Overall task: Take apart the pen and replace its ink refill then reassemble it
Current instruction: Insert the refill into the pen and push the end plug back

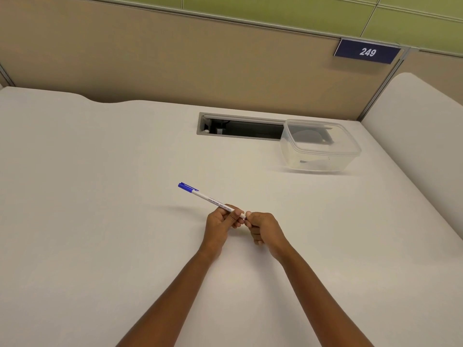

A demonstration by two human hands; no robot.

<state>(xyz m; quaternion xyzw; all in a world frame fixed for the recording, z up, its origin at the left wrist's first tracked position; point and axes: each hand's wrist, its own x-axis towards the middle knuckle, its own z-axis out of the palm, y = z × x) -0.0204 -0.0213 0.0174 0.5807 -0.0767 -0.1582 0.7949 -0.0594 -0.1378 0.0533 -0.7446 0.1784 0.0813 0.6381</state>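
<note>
A white pen (208, 196) with a blue cap points up and to the left above the middle of the white desk (100, 196). My left hand (221, 225) grips the lower part of its barrel. My right hand (263, 230) is closed around the pen's near end, right against the left hand. That end of the pen is hidden inside the fingers. No spare refill is visible.
A clear plastic container (319, 146) with its lid on stands at the back right, partly over a dark cable slot (240, 128) in the desk. A beige partition (175, 58) closes off the back, with a sign reading 249 (367, 51).
</note>
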